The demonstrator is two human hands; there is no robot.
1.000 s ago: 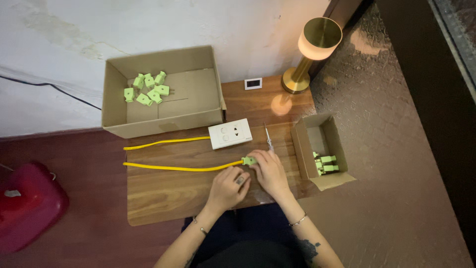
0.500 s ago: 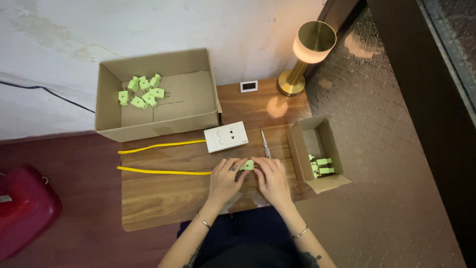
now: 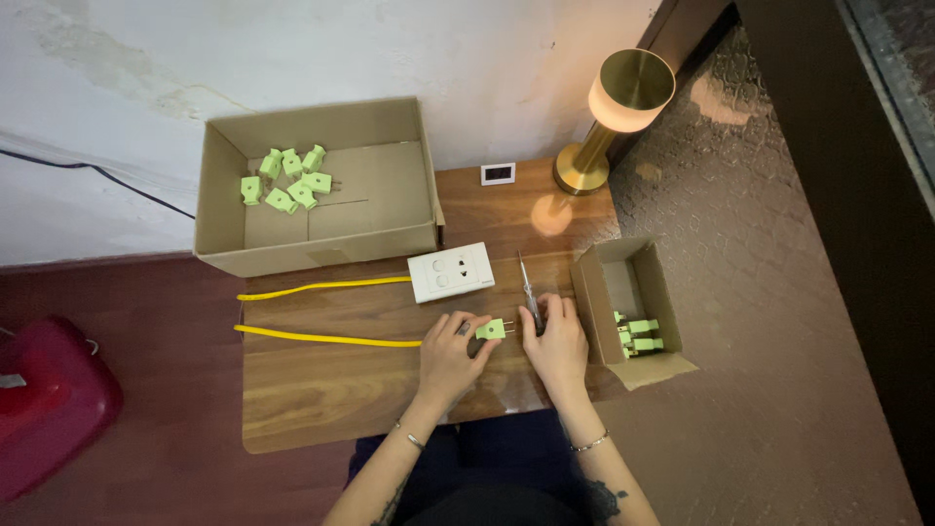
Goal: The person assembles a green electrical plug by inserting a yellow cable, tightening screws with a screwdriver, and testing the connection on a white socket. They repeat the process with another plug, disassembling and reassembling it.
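A green plug (image 3: 492, 329) sits at the end of a yellow cable (image 3: 326, 339) on the wooden table (image 3: 321, 399). My left hand (image 3: 450, 358) pinches the plug by its body, prongs pointing right. My right hand (image 3: 558, 346) lies just right of the plug, fingers curled over the lower end of a slim metal tool (image 3: 526, 282) lying on the table. A white socket plate (image 3: 450, 273) lies just above my hands, with a second yellow cable (image 3: 326, 287) running left from it.
A large cardboard box (image 3: 390, 239) at the back left holds several green plugs (image 3: 287, 180). A small open box (image 3: 592, 307) at the right holds a few more. A brass lamp (image 3: 623, 97) and a small white device (image 3: 498, 173) stand behind. A red object (image 3: 49, 399) sits on the floor.
My right hand has left the plug and shifted right onto the tool's lower end. My left hand still holds the plug. The view has drifted slightly.
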